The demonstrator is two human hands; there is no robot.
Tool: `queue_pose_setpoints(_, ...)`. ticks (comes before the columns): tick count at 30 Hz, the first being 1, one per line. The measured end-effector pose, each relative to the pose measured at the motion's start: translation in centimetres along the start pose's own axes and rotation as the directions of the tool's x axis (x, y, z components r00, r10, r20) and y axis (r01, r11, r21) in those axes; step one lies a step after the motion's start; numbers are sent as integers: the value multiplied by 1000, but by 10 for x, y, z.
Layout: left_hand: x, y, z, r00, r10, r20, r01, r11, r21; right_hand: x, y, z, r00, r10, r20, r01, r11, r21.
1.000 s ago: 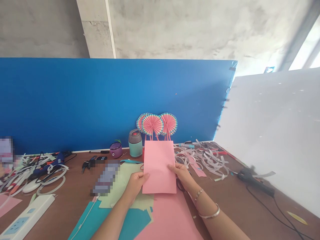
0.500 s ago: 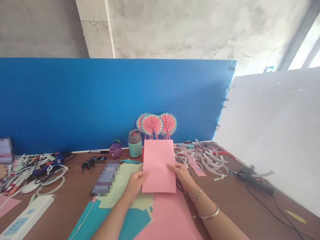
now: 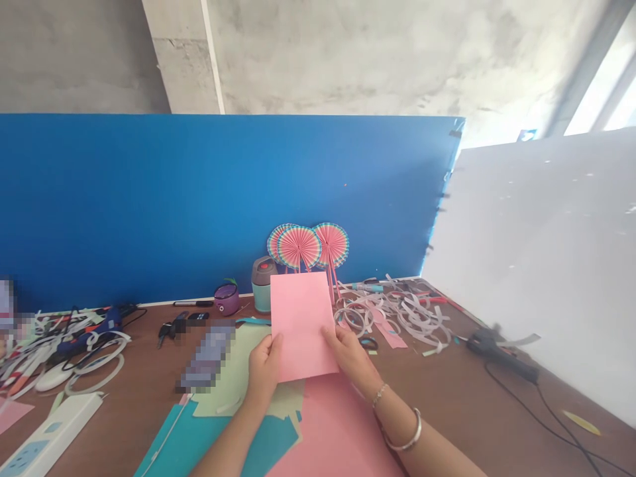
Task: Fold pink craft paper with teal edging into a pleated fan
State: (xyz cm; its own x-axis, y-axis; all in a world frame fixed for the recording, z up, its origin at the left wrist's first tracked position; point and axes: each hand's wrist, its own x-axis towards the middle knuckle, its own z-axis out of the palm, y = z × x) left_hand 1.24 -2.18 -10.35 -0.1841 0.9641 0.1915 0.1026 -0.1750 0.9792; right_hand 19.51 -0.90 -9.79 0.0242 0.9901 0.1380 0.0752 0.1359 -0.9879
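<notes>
Pixelated block (image 3: 206,358) left of pink card (image 3: 301,324), contents unreadable. Second pixelated patch (image 3: 6,305) far left of card, cut by frame edge. Power strip (image 3: 50,430) left of card, cut off by bottom edge. Teal sheet (image 3: 218,444) below card, also cut off. Paper fans' (image 3: 298,246) lower sticks hidden behind card.
</notes>
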Motion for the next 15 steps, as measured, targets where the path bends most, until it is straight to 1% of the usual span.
queue_pose_setpoints(2, -2, 2, 2, 999, 31, -33, -30, 998, 47, 1, -1, 2, 984, -106, -140, 86, 986, -145)
queue_pose_setpoints(3, -3, 4, 3, 998, 42, -47, -39, 997, 61, 2, -2, 2, 971, -152, -184, 114, 973, -200)
queue_pose_setpoints(4, -5, 6, 4, 997, 50, -57, -46, 997, 69, 3, -2, 2, 963, -178, -202, 129, 964, -234)
queue_pose_setpoints(8, -10, 13, 7, 995, 60, -85, -55, 997, 59, 5, -3, 0, 953, -229, -200, 163, 940, -301)
queue_pose_setpoints(12, -11, 16, 6, 995, 50, -87, -46, 998, 51, 4, -4, -1, 942, -275, -193, 214, 935, -284)
queue_pose_setpoints(14, -10, 15, 5, 992, 62, -106, -56, 997, 57, 3, -4, -2, 948, -258, -187, 207, 945, -253)
queue_pose_setpoints(15, -10, 14, 5, 990, 69, -121, -62, 996, 60, 2, -3, -3, 960, -228, -162, 189, 955, -227)
